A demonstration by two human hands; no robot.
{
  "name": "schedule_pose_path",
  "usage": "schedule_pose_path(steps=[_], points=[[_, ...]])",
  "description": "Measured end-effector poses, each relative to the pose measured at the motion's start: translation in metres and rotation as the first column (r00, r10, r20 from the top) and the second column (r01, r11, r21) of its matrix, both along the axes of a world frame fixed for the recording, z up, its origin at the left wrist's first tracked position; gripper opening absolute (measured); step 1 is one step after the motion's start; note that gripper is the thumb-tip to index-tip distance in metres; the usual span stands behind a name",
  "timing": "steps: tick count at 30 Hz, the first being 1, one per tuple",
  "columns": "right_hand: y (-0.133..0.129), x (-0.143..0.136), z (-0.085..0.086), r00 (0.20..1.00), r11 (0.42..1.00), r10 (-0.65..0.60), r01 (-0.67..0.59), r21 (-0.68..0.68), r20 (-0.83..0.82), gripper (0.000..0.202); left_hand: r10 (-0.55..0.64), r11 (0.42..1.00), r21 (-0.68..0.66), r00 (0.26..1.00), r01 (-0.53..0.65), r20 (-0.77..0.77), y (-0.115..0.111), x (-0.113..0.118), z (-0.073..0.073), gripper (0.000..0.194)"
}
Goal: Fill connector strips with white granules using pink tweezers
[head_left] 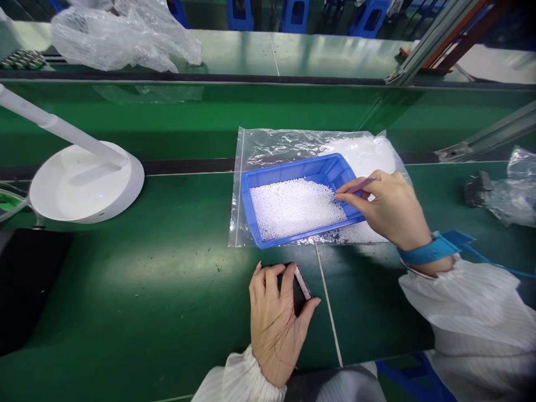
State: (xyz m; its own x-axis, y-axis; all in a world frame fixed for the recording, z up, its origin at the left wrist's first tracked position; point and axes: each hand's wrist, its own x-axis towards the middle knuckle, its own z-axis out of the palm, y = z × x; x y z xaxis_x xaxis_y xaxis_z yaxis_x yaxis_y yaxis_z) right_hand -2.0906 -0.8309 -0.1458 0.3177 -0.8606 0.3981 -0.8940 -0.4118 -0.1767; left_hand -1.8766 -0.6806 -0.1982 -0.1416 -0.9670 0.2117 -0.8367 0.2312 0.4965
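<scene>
A blue tray (274, 172) holding small white beads (293, 209) rests on a clear plastic bag (240, 220) that has more white beads inside. Over the tray's right end, my right hand (381, 206) pinches thin purple tweezers (362, 186), their tips near the beads. A blue band is around that wrist. My left hand (278, 318) lies on the green table below the tray, fingers curled round a small black object (299, 296) with a pale strip on its edge. The palm and fingers hide part of that object.
A white lamp base (90, 181) stands at the left, above a black item (31, 285). Crumpled plastic wrap (121, 36) lies on the ledge behind the green panel. At the far right are a metal post (489, 134) and a wrapped dark item (479, 188).
</scene>
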Motion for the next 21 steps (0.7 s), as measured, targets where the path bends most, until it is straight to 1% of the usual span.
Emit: schedule_pose_path(steps=[7,9,11,13,14,15,17,19,20,21], points=[[-0.001,0.001,-0.001,0.999,0.999,-0.039,0.039,0.028,-0.004,0.016,0.001,1.000,-0.001,1.000,-0.001,-0.010,0.000,0.000,0.000,0.060],[-0.002,0.001,0.000,1.000,1.000,-0.029,0.029,0.009,-0.006,0.017,0.001,1.000,0.004,1.000,-0.001,-0.013,0.000,0.001,0.000,0.060],[0.001,0.003,0.005,1.000,0.999,-0.028,0.029,-0.045,0.013,0.018,0.005,1.000,0.011,1.000,-0.005,-0.016,0.000,0.001,0.000,0.060],[0.011,0.006,0.015,0.992,0.993,-0.040,0.052,-0.103,0.116,0.017,0.010,1.000,0.016,1.000,-0.010,-0.017,0.001,0.001,-0.001,0.060],[0.019,0.008,0.020,0.978,0.990,-0.048,0.073,-0.119,0.203,0.014,0.013,1.000,0.015,1.000,-0.012,-0.017,0.001,0.000,-0.001,0.061],[0.029,0.011,0.026,0.951,0.989,-0.054,0.092,-0.113,0.303,0.011,0.014,1.000,0.014,1.000,-0.013,-0.017,0.001,0.000,-0.001,0.062],[0.052,0.017,0.032,0.867,0.993,-0.063,0.104,-0.056,0.495,0.005,0.012,1.000,0.012,1.000,-0.012,-0.018,0.001,-0.001,0.000,0.063],[0.076,0.022,0.029,0.791,0.999,-0.032,0.017,0.029,0.611,0.012,0.012,1.000,0.013,1.000,-0.011,-0.019,0.001,-0.001,0.000,0.063],[0.087,0.025,0.024,0.765,0.998,-0.003,-0.043,0.055,0.644,0.016,0.012,1.000,0.014,1.000,-0.012,-0.020,0.001,-0.001,0.000,0.063],[0.096,0.027,0.017,0.760,0.992,0.012,-0.092,0.090,0.650,0.019,0.014,1.000,0.017,1.000,-0.014,-0.020,0.000,-0.001,0.000,0.063]])
